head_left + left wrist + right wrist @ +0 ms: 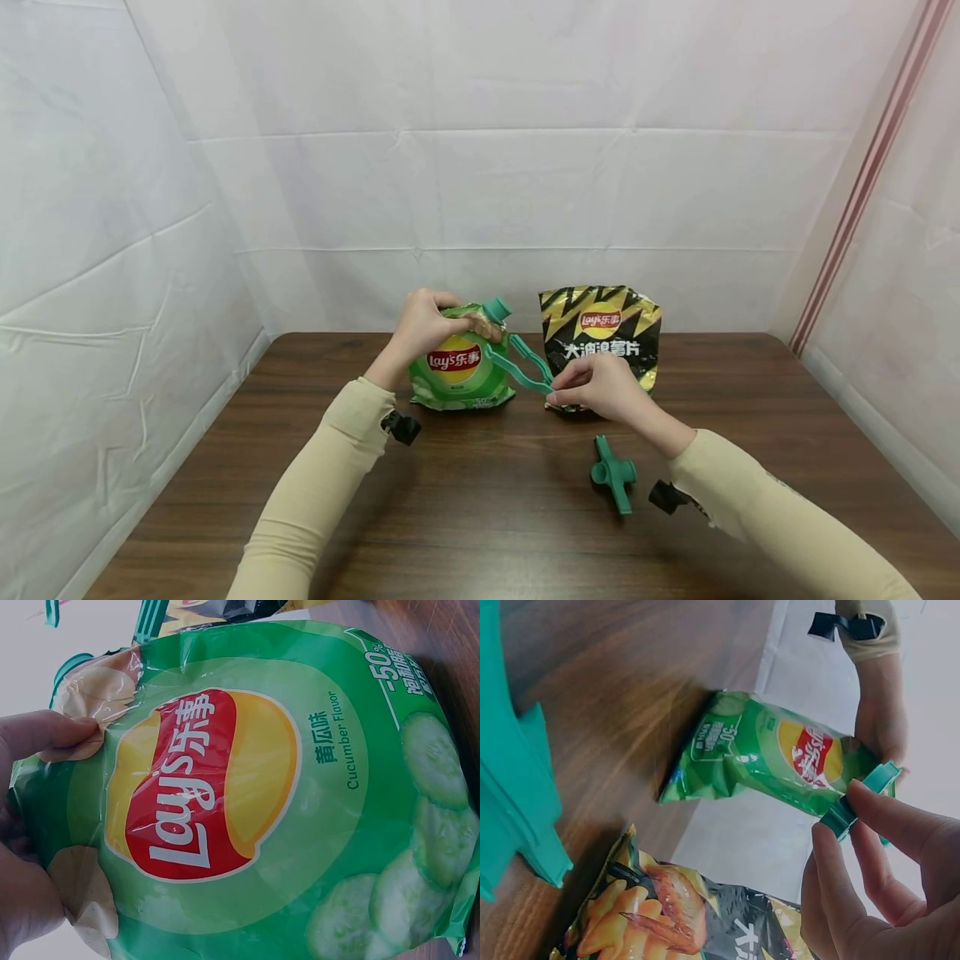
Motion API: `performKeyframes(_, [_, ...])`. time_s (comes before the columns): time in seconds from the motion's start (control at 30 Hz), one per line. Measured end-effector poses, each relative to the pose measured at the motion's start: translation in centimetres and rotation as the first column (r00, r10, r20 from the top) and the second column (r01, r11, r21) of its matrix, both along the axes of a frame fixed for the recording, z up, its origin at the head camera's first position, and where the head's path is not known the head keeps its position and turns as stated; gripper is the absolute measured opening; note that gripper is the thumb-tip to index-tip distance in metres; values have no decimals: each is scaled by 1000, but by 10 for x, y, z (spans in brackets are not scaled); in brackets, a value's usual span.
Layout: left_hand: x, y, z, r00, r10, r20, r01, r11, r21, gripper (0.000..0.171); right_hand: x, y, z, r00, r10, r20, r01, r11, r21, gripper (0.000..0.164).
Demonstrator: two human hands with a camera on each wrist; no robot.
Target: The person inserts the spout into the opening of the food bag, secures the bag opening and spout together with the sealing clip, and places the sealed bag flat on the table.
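My left hand [426, 323] grips the top of a green Lay's cucumber chip bag [459, 379], its thumb pressing the front near the upper edge, as the left wrist view shows. The bag's bottom is at the tabletop. My right hand [603, 388] pinches the end of a green bag clip [525, 377] between thumb and fingers. The clip's two arms are spread apart and reach toward the bag's upper right side. A green round spout [497, 310] shows at that top corner. In the right wrist view, the fingertips [862, 799] hold the clip [840, 817] close to the green bag.
A black and yellow Lay's bag [600, 321] stands upright behind my right hand. A second green clip with a round spout [613, 473] lies on the brown wooden table [465, 517], nearer to me. White cloth [480, 192] hangs behind and at both sides.
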State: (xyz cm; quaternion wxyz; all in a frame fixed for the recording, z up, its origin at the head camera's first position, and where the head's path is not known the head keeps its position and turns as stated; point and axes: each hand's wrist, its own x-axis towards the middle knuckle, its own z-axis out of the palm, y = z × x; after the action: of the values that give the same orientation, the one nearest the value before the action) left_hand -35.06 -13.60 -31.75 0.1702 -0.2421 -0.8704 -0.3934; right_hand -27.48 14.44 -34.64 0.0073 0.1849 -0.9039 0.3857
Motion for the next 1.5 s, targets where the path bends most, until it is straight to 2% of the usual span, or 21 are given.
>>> performKeyframes(0.27, [0,0,-1,1000,-6,18,6,1000,18,9,-12,-3,3,996,-24,86,31,996,-79,12])
performKeyframes(0.53, [0,-1,-2,1000,-8,23,8,1000,23,9,-21,-10,5,999,-53,10,53,998,-20,14])
performKeyframes(0.97, [0,-2,-2,1000,-22,23,21,999,34,10,-34,-24,12,997,-74,34,77,993,-91,15])
performKeyframes(1.23, [0,-2,-3,999,-28,39,26,999,40,13,-40,-33,14,997,-77,12,78,989,-127,15])
performKeyframes(1.5, [1,-2,-2,998,-36,48,34,998,46,26,-43,-40,15,996,-82,15,84,989,-125,16])
